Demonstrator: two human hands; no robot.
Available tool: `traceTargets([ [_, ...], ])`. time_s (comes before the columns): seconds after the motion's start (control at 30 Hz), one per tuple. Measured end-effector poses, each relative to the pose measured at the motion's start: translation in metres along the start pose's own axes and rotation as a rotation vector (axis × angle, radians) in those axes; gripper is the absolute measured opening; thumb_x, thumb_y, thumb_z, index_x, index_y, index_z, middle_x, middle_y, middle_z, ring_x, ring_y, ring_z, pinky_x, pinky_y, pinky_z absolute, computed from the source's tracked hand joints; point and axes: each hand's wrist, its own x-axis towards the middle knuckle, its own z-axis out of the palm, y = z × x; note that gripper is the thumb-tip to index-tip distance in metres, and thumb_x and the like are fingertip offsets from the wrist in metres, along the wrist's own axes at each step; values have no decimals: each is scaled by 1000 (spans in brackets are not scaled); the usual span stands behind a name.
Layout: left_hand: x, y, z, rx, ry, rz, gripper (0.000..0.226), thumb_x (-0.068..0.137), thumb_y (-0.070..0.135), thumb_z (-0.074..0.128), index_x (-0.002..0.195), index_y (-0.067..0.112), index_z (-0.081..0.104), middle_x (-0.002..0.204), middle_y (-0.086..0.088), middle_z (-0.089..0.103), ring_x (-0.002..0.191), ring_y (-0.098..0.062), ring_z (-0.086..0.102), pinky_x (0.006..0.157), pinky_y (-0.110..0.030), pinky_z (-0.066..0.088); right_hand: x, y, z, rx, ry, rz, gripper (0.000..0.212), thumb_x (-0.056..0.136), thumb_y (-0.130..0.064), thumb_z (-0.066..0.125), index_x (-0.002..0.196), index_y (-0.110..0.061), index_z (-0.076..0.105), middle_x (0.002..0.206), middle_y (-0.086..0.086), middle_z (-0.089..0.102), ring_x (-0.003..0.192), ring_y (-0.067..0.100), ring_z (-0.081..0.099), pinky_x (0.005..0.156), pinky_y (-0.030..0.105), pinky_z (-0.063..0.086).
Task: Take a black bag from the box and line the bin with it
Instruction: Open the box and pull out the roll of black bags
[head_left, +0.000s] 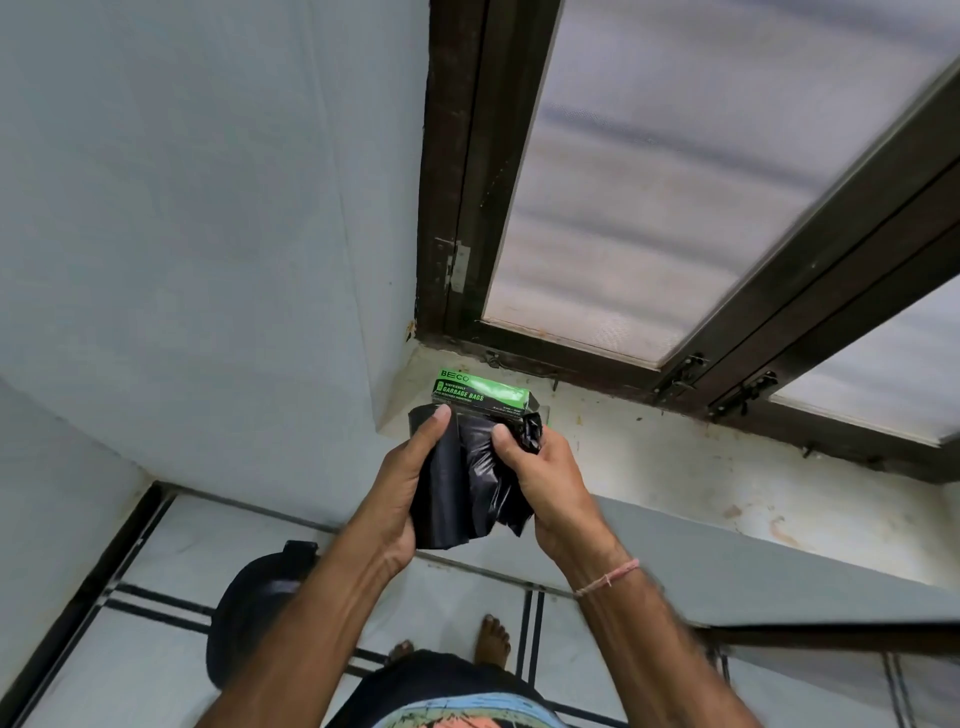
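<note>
Up by the window sill, the black bag (470, 478) is bunched between both hands: my left grip (402, 483) clamps its left edge, my right grip (540, 480) pinches its crumpled right side. Green box (480, 391) sits on the sill just behind; black bin (254, 618) on the floor below.

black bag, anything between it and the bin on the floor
Nothing visible blocks the way. Both hands, left hand and right hand, hold the black bag by the windowsill; the black bin sits on the floor below left, partly hidden by the left forearm.
</note>
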Motion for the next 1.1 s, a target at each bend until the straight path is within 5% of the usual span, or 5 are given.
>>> traceTargets([
  [0.27, -8, -3, 3, -5, 37, 4, 45, 88, 55, 69, 110, 16, 79, 110, -13, 80, 104, -31, 76, 98, -47, 57, -1, 4, 0, 13, 132, 25, 21, 108, -11, 51, 111, -12, 72, 103, 11, 79, 92, 30, 76, 70, 32, 62],
  [0.43, -10, -7, 0, 22, 11, 3, 53, 87, 57, 70, 117, 13, 77, 115, -17, 77, 110, -35, 74, 105, -54, 53, -18, -8, -3, 18, -90, 36, 34, 101, -35, 67, 101, -2, 75, 91, 6, 79, 83, 18, 76, 72, 24, 61],
  [0.7, -16, -8, -5, 32, 42, 9, 55, 84, 61, 69, 109, 14, 80, 112, -19, 78, 109, -39, 73, 104, -58, 53, -20, -1, 0, -24, -7, 89, 21, 105, -22, 61, 97, -3, 67, 82, 11, 71, 71, 21, 68, 56, 29, 55],
  [0.97, -21, -10, -3, -20, 41, 0, 42, 90, 59, 64, 92, 22, 85, 108, -14, 80, 98, -31, 77, 99, -52, 57, -18, 1, 2, 6, 70, 52, 26, 109, -6, 49, 105, -14, 74, 101, 8, 79, 85, 15, 75, 65, 22, 58],
  [1.1, -25, -8, -1, -34, 31, 28, 41, 92, 56, 63, 97, 21, 84, 109, -14, 80, 99, -31, 77, 98, -51, 57, -19, 2, 0, 41, -30, 48, 26, 107, -30, 57, 112, -12, 76, 102, 6, 81, 94, 19, 76, 77, 27, 59],
])
